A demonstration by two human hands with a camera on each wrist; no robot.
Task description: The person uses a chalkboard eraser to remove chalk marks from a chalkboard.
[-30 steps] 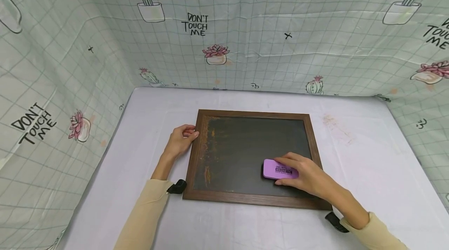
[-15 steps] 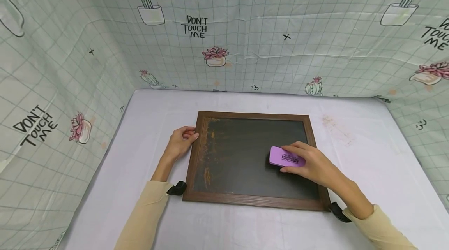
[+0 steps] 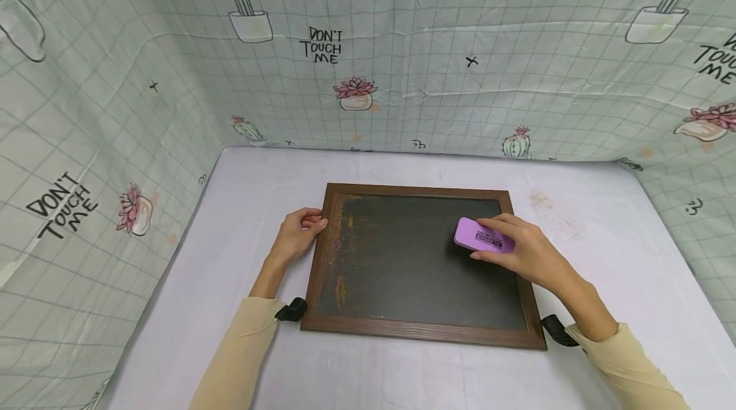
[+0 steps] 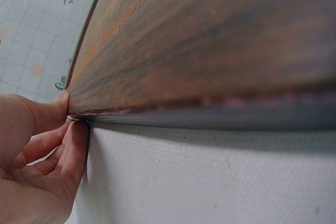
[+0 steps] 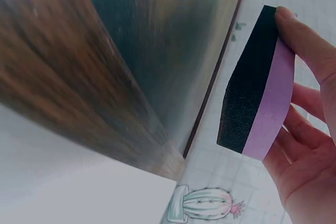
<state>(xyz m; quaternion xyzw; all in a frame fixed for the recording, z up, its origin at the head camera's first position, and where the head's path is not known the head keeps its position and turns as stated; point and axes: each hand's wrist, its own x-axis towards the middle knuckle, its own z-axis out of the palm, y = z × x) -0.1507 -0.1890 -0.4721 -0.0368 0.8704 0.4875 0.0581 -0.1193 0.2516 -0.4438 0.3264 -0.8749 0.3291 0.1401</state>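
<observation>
A chalkboard point(image 3: 414, 257) in a brown wooden frame lies on the table, with orange-brown chalk smears down its left side. My left hand point(image 3: 296, 234) grips the frame's left edge. In the left wrist view its thumb point(image 4: 50, 114) and fingers point(image 4: 76, 145) meet at that edge. Over the board's right part, my right hand point(image 3: 526, 247) holds a purple magnetic eraser point(image 3: 480, 235) between thumb and fingers. In the right wrist view the eraser point(image 5: 257, 87) shows its black felt face, lifted clear of the board.
White cloth covers the table point(image 3: 402, 378). Faint reddish-brown smudges point(image 3: 554, 212) mark it right of the board. A grid-patterned curtain point(image 3: 425, 65) with cactus prints hangs at the back and sides. A black band piece point(image 3: 559, 331) sits at the right wrist.
My right hand has moved the eraser away from me and a little right, and it has come up off the board. The left hand keeps its place on the frame.
</observation>
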